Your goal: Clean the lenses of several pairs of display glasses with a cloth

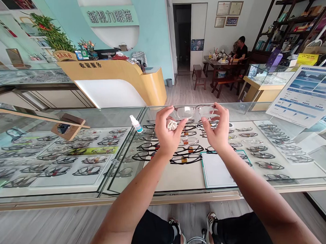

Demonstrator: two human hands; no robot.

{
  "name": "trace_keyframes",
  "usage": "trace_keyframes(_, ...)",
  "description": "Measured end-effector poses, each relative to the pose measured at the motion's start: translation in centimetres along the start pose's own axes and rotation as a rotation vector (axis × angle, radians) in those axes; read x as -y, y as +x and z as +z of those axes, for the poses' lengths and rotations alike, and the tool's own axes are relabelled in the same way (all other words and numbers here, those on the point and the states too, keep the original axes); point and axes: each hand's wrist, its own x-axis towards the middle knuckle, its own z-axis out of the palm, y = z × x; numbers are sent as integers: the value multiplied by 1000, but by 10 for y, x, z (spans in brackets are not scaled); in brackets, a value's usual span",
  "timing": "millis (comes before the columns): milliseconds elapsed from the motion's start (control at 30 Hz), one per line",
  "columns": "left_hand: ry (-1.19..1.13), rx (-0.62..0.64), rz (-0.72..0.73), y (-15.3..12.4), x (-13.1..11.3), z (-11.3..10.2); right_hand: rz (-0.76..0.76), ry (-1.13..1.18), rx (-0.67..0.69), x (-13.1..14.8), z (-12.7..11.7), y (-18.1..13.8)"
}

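Observation:
Both my hands hold a pair of eyeglasses (186,112) up above the glass counter, its clear lenses facing me. My left hand (167,130) pinches one side of the frame and also has a crumpled pale cloth (171,125) tucked in its fingers. The other side of the frame is in the fingers of my right hand (216,127). On the counter top, left of my left hand, stands a small white spray bottle (136,124) with a blue label. Rows of eyeglasses (186,158) lie beneath the glass, below my hands.
A white sheet with a teal border (219,170) lies near my right forearm. A mirror on a wooden stand (68,128) is at the left, and a printed sign (303,94) stands at the right. Farther back are a reception desk (109,81) and a person (241,50) seated at a table.

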Motion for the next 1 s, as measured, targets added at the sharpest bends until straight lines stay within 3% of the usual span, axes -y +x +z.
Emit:
trace_keyframes(167,-28,38,-138,3,-1,0,-45,-3,-59,4,-3,3)
trace_keyframes(400,-79,53,-216,3,5,3,-119,-38,-82,6,-6,5)
trace_keyframes(1000,-106,46,-147,4,2,0,-121,-66,-100,6,-3,4)
